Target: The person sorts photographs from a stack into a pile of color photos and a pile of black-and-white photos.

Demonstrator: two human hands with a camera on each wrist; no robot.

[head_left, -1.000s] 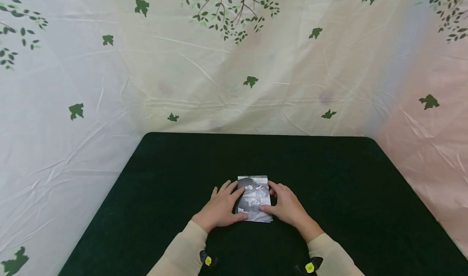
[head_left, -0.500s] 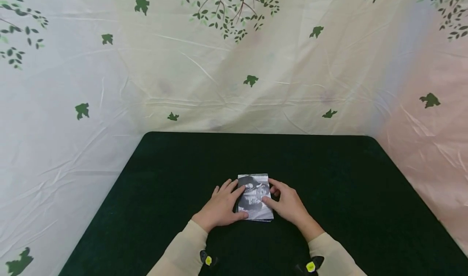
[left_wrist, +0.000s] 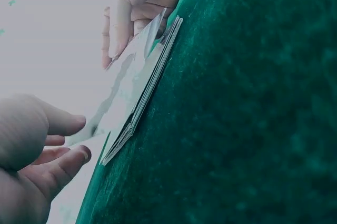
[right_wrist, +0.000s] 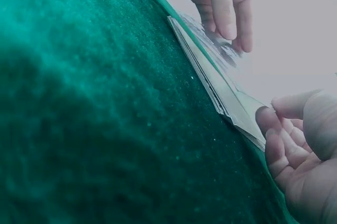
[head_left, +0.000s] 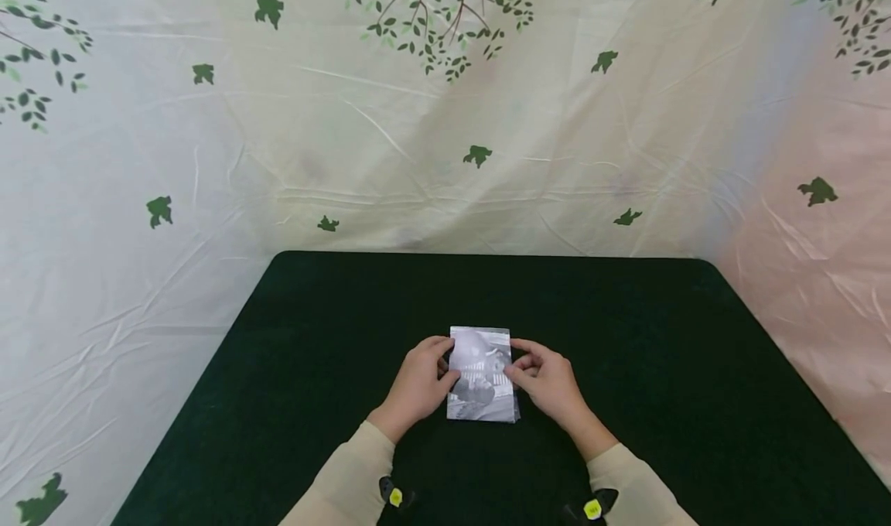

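Observation:
A small stack of grey-and-white printed sheets (left_wrist: 138, 109) lies on the dark green table, its layered edges showing in both wrist views. The top printed sheet (head_left: 479, 375) is glossy and tilts up off the stack. My right hand (head_left: 553, 387) pinches its right edge, thumb on the printed face and fingers behind; the right wrist view shows that hand (right_wrist: 303, 140) at the raised corner. On the opposite edge my left hand (head_left: 416, 383) has its fingers curled, thumb over the sheet's left side. In the left wrist view the left hand (left_wrist: 39, 153) has thumb and fingers around that edge.
The green cloth-covered table (head_left: 334, 302) has rounded far corners. Behind and beside it hangs a pale fabric curtain (head_left: 404, 162) printed with green leaves and branches. Dark wrist straps with yellow tags (head_left: 592, 509) sit on both cream sleeves (head_left: 351, 472).
My left hand has gone from lying flat over the stack's left side to curling at its edge. The top sheet has risen and looks paler. My right thumb has drawn back toward the right edge.

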